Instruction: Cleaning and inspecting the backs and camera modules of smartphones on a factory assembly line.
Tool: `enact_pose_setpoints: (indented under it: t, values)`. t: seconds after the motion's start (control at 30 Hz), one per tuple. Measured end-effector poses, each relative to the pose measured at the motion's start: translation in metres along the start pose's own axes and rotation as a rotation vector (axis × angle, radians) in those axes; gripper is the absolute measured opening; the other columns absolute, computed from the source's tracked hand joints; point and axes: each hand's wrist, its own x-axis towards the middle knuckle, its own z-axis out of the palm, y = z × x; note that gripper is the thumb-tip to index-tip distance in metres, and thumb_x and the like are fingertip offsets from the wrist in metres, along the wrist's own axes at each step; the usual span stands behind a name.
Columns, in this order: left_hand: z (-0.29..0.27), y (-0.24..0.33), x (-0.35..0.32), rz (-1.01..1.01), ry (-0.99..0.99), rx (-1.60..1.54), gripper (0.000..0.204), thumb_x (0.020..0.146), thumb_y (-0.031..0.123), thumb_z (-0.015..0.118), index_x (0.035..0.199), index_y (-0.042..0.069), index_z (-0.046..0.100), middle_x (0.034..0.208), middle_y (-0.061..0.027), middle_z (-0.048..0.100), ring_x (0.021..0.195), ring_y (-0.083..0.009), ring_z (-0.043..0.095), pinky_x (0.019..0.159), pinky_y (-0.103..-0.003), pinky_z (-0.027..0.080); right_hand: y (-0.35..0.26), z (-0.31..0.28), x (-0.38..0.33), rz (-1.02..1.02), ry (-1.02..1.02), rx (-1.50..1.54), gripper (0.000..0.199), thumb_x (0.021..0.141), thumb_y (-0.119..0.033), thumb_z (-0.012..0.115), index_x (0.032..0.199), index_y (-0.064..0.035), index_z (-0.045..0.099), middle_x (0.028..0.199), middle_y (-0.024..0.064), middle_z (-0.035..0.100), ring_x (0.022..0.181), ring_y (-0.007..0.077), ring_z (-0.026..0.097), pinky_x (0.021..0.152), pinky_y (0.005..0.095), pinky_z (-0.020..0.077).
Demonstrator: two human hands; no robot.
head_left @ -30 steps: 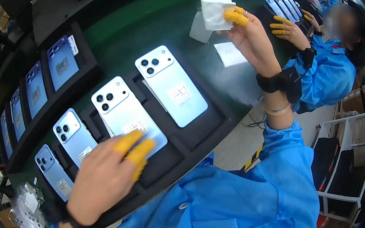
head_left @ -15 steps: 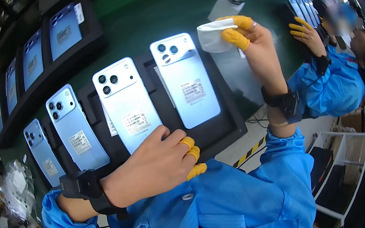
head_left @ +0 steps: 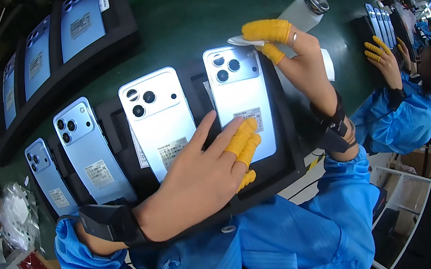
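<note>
A light-blue smartphone point(head_left: 237, 90) lies back up, camera end away from me, at the right end of a black foam tray point(head_left: 288, 152). My right hand point(head_left: 296, 60), yellow finger cots on its fingers, pinches a folded white cloth point(head_left: 242, 41) at the phone's upper edge. My left hand point(head_left: 205, 160) is stretched over the phone's lower part with fingers apart, some in yellow cots. Whether it presses on the phone I cannot tell. To its left are a second phone point(head_left: 155, 118), a third phone point(head_left: 95, 157) and a fourth phone point(head_left: 50, 177), all back up.
Another black tray point(head_left: 119, 35) with several blue phones stands at the far left. A white bottle with a metal top point(head_left: 305, 11) stands on the green table point(head_left: 176, 13). At the right a co-worker point(head_left: 399, 108) in blue handles more phones. A plastic bag point(head_left: 17, 212) lies at the left.
My right hand has brought the cloth down to the right-hand phone's top edge. My left hand has moved right and up over that phone, its fingers spreading. The whole view has shifted slightly.
</note>
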Motion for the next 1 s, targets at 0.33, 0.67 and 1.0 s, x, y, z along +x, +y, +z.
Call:
enact_pose_setpoints:
  t: [0.33,0.67,1.0]
  values:
    - [-0.003,0.002,0.001,-0.038,-0.01,-0.061,0.023,0.082,0.023,0.061,0.074,0.002,0.066,0.111,-0.0198,0.06,0.123,-0.0271,0.045,0.104,-0.048,0.031,-0.002,-0.01,0.004,-0.295,-0.176,0.271,0.002,0.065,-0.003,0.062,0.066,-0.0016,0.062,0.069,0.0093,0.064,0.065,0.0212,0.062,0.091,0.0455,0.044]
    - [-0.002,0.005,0.0,-0.05,-0.006,-0.012,0.022,0.078,0.02,0.064,0.075,-0.001,0.065,0.113,-0.02,0.059,0.124,-0.0279,0.044,0.104,-0.047,0.032,-0.013,0.01,0.012,-0.329,-0.271,0.244,0.005,0.063,0.0,0.066,0.066,-0.0003,0.061,0.066,0.0086,0.062,0.057,0.0213,0.057,0.095,0.0477,0.0415]
    - [-0.003,0.004,0.005,-0.065,0.03,-0.055,0.022,0.076,0.018,0.067,0.073,-0.003,0.06,0.112,-0.024,0.058,0.122,-0.029,0.046,0.102,-0.045,0.035,-0.007,0.018,0.014,-0.273,0.093,0.167,0.009,0.07,-0.004,0.067,0.079,-0.0024,0.065,0.077,0.0111,0.066,0.071,0.0248,0.063,0.094,0.0427,0.0436]
